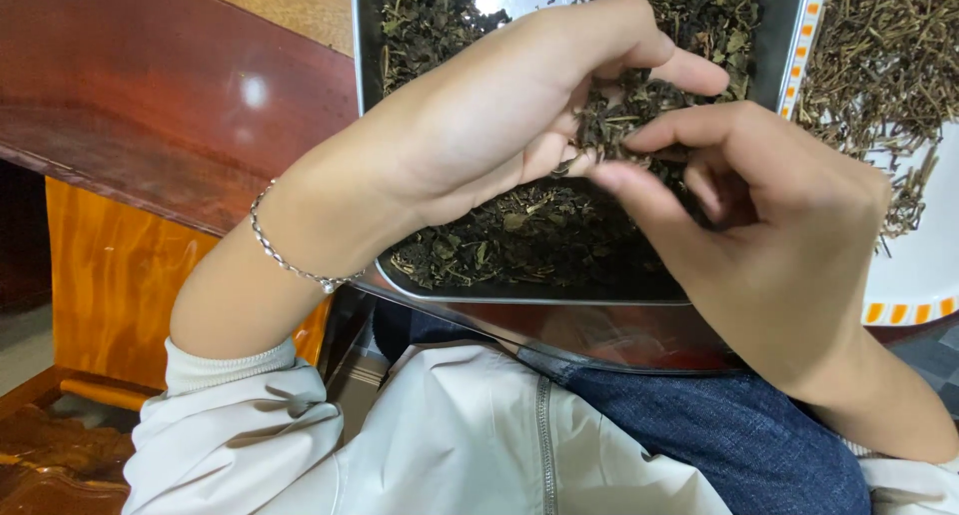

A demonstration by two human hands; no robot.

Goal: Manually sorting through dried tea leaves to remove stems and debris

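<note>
Hands meet over a metal tray (519, 297) that sits on my lap, its rounded near rim touching the white jacket (440, 445) and the denim (729, 435) below it. Dried dark leaves (519, 230) fill the tray in a loose layer. My left hand (499, 105) is cupped, palm turned toward the right, and cradles a small heap of those leaves against its curled fingers. My right hand (769, 215) is narrowed to a pinch, thumb and forefinger closed on a few leaf bits at the edge of that heap, so the two hands touch through the clump above the middle of the tray.

I see no packages, labels or signs. I count one tray, one white plate (924, 275) with an orange dashed border at the right, just beside the tray and partly under it, and one pile of dry brown stems (879, 65) on that plate. One thin silver bracelet (285, 255) circles the left wrist. One reddish wooden table (170, 95) lies to the left, with orange-toned wooden furniture (100, 275) beneath it
</note>
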